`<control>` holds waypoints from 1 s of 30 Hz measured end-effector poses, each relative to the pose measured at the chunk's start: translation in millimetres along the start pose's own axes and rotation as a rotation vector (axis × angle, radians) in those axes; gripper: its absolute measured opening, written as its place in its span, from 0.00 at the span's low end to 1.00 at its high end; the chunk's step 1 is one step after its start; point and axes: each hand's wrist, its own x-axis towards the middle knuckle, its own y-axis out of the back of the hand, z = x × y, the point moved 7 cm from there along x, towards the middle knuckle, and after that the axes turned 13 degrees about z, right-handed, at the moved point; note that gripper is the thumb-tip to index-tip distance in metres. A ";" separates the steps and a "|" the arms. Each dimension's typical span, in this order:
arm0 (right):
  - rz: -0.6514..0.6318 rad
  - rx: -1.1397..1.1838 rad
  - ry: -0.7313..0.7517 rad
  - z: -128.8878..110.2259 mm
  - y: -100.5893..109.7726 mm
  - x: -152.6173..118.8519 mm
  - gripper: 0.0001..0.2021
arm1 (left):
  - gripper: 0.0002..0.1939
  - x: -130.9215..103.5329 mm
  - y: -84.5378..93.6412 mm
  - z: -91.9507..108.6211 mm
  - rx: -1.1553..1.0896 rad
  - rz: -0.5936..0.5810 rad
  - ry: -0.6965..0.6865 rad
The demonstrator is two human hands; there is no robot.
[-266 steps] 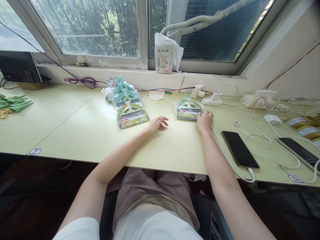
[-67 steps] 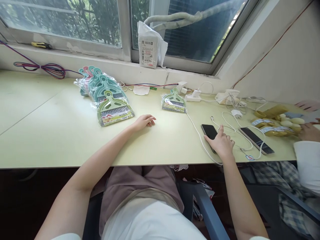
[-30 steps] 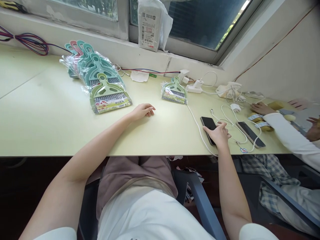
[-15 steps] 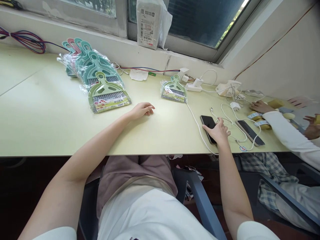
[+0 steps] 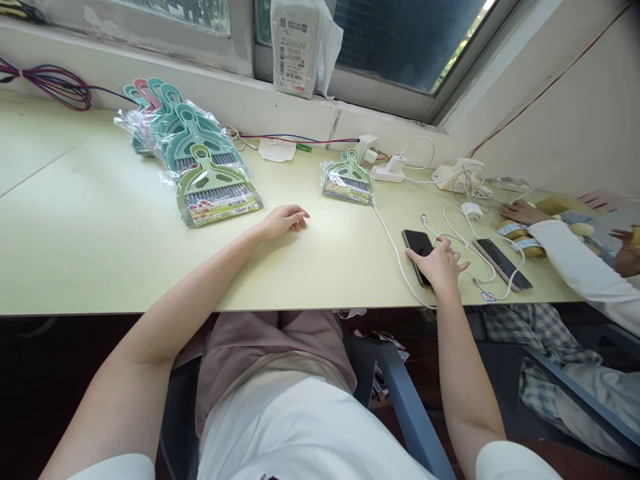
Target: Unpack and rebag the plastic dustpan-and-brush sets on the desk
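My left hand (image 5: 285,220) rests on its side on the table, fingers loosely curled, holding nothing. Nearest to it is a green dustpan and brush set (image 5: 220,190) in clear wrapping, lying to the left. Over a black phone (image 5: 416,244) lies my right hand (image 5: 441,263), its thumb across the screen and its other fingers spread past the right edge. The phone stays flat on the table. A smaller wrapped green dustpan set (image 5: 349,180) lies between and beyond both hands.
Several wrapped dustpan sets (image 5: 173,120) are stacked at the back left. White cables (image 5: 453,230) and a second phone (image 5: 503,265) lie right of my right hand. A power strip (image 5: 388,175) stands by the wall. A co-worker's white sleeve (image 5: 565,250) reaches in at the right, near yellow rolls (image 5: 527,245).
The fingers of my right hand have spread a little further to the right above the phone. My left hand stays where it was.
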 end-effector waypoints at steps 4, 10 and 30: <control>0.025 0.015 -0.015 3.8 -1.9 2.3 0.36 | 0.17 -0.2 0.2 0.2 -0.005 0.003 0.002; 0.042 0.010 -0.063 6.6 -2.1 8.9 0.34 | 0.17 0.2 0.7 0.3 -0.008 0.017 0.002; -0.035 0.052 -0.006 5.4 3.6 4.8 0.39 | 0.16 0.3 -0.1 0.7 -0.004 0.013 0.008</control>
